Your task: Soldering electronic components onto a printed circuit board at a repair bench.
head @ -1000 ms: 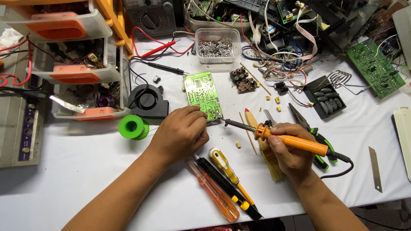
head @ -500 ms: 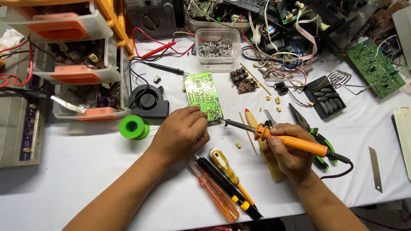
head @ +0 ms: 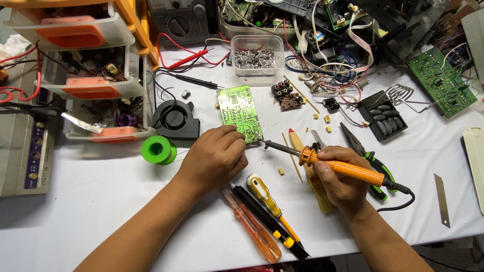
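The left hand [head: 214, 158] covers the near corner of the green circuit board [head: 238, 113], so whatever its fingers [head: 233, 143] pinch there is hidden (a strand of solder cannot be made out). The soldering iron [head: 343, 168] has its tip meeting the board's edge, too small to tell if they touch. Its cord runs out of sight behind the right hand [head: 343, 184]. The screwdrivers [head: 262, 221] lie partly under the left wrist. The white tray [head: 475, 166] is cut by the right edge.
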